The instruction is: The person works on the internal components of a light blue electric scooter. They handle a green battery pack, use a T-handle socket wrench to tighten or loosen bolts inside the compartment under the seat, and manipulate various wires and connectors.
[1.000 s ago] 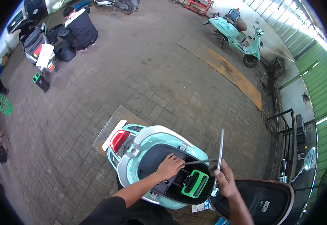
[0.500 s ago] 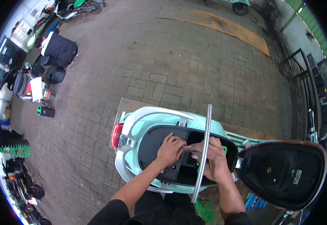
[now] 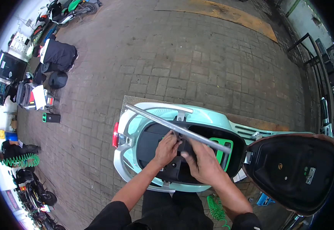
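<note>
A long silver bar, which looks like the crossbar of a T-handle wrench (image 3: 155,118), slants over the open seat compartment (image 3: 146,142) of a mint-green scooter (image 3: 209,114). My left hand (image 3: 166,150) is closed at the wrench's dark shaft, just under the bar, low over the black compartment panel. To its right, my right hand (image 3: 205,163) has its thumb spread away from stretched fingers, whose tips reach the bar's underside. What the shaft's lower end meets is hidden by my hands. A green-framed block (image 3: 229,155) sits in the compartment's right end.
The raised seat (image 3: 295,172) hangs open at the right, underside showing. A silver grab rail (image 3: 125,163) curves round the scooter's left end, by the red tail light (image 3: 115,135). A green coiled hose (image 3: 216,209) lies below. Another person (image 3: 58,53) crouches at far left.
The bar has swung from nearly upright to a leftward slant. My right hand has loosened from its grip and moved slightly left, uncovering the green-framed block. My left hand stays near the shaft.
</note>
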